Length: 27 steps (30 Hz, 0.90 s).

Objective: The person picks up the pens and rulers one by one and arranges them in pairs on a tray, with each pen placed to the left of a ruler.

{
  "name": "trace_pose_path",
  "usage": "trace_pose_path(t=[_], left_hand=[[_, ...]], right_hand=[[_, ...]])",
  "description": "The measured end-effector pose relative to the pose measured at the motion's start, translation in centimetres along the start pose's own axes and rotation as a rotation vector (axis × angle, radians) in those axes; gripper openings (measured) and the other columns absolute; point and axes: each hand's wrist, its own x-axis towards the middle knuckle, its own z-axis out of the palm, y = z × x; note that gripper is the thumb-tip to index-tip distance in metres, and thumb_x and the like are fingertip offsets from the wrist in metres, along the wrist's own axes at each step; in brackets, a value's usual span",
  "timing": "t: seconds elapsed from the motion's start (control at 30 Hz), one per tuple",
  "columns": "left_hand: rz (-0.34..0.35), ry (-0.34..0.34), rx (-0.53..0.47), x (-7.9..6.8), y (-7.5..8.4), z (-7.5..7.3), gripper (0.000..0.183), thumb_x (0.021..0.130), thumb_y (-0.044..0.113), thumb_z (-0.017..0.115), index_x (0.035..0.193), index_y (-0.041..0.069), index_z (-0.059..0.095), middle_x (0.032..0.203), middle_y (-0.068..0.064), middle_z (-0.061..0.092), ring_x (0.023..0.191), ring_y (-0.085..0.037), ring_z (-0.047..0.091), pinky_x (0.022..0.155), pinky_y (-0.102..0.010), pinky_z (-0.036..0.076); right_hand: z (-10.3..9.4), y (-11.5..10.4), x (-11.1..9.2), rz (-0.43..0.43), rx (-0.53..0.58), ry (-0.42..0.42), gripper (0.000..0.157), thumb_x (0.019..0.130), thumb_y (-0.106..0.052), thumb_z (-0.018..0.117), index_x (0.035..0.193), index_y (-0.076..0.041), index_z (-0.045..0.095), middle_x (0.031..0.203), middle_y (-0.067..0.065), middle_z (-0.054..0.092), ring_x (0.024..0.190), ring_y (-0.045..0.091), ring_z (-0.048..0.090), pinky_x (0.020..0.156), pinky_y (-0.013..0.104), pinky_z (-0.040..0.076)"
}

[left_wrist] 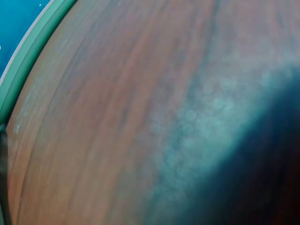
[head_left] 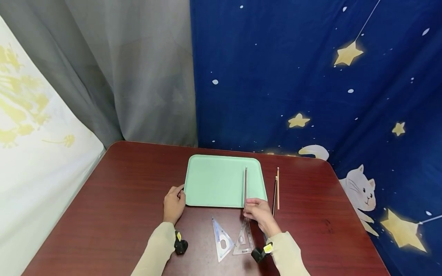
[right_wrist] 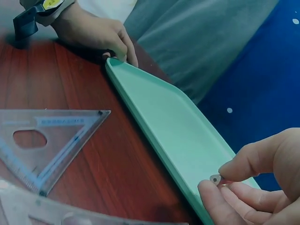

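My right hand (head_left: 259, 211) pinches a slim pencil (head_left: 246, 184) by its near end, between thumb and fingertips. The pencil points away from me and overlaps the right part of the mint-green tray (head_left: 214, 182). In the right wrist view, the pencil's flat, unsharpened end (right_wrist: 215, 179) shows between the fingertips of the right hand (right_wrist: 262, 180). At the tray's near left corner, my left hand (head_left: 173, 205) grips the rim, thumb and fingers on either side of it. The left wrist view shows only the tray's rim (left_wrist: 35, 51) and blurred tabletop, with the hand hidden.
Right of the tray lie a black pencil (head_left: 274, 195) and a plain wooden pencil (head_left: 278, 188). Two clear set squares lie in front of it, one blue-marked (head_left: 220, 251) and one plain (head_left: 248, 247). The reddish-brown table (head_left: 131, 191) backs onto curtains.
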Motion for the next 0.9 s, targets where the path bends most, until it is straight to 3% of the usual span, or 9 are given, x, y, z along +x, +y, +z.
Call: trace_pose_path(t=[0.17, 0.4, 0.67, 0.9], left_hand=[[0.006, 0.004, 0.0, -0.1, 0.0, 0.1, 0.03, 0.093, 0.008, 0.05, 0.117, 0.003, 0.067, 0.081, -0.006, 0.056, 0.057, -0.009, 0.041, 0.058, -0.025, 0.036], [0.024, 0.01, 0.007, 0.0, -0.2, 0.1, 0.031, 0.092, 0.008, 0.05, 0.118, 0.003, 0.067, 0.082, -0.006, 0.057, 0.056, -0.006, 0.04, 0.057, -0.024, 0.036], [0.082, 0.059, 0.037, 0.1, -0.4, 0.3, 0.028, 0.09, 0.006, 0.054, 0.113, 0.001, 0.069, 0.079, -0.004, 0.057, 0.058, -0.007, 0.043, 0.057, -0.024, 0.037], [0.115, 0.087, 0.064, 0.2, -0.3, 0.4, 0.027, 0.089, 0.004, 0.056, 0.112, 0.0, 0.069, 0.079, -0.005, 0.058, 0.062, -0.01, 0.046, 0.059, -0.027, 0.039]], right_hand=[[1.1, -0.2, 0.5, 0.004, 0.0, -0.033, 0.034, 0.079, 0.015, 0.055, 0.112, 0.02, 0.052, 0.094, 0.026, 0.063, 0.066, 0.012, 0.064, 0.061, 0.025, 0.055], [3.3, -0.5, 1.4, 0.002, 0.006, -0.083, 0.039, 0.074, 0.015, 0.057, 0.112, 0.019, 0.051, 0.086, 0.015, 0.061, 0.064, 0.01, 0.06, 0.06, 0.022, 0.054], [6.1, -0.9, 2.0, -0.012, -0.027, -0.123, 0.039, 0.073, 0.015, 0.057, 0.112, 0.019, 0.052, 0.089, 0.019, 0.061, 0.064, 0.011, 0.059, 0.061, 0.024, 0.055], [8.5, -1.0, 2.7, -0.006, -0.029, -0.137, 0.041, 0.07, 0.014, 0.057, 0.11, 0.018, 0.054, 0.085, 0.013, 0.058, 0.065, 0.012, 0.059, 0.065, 0.029, 0.056]])
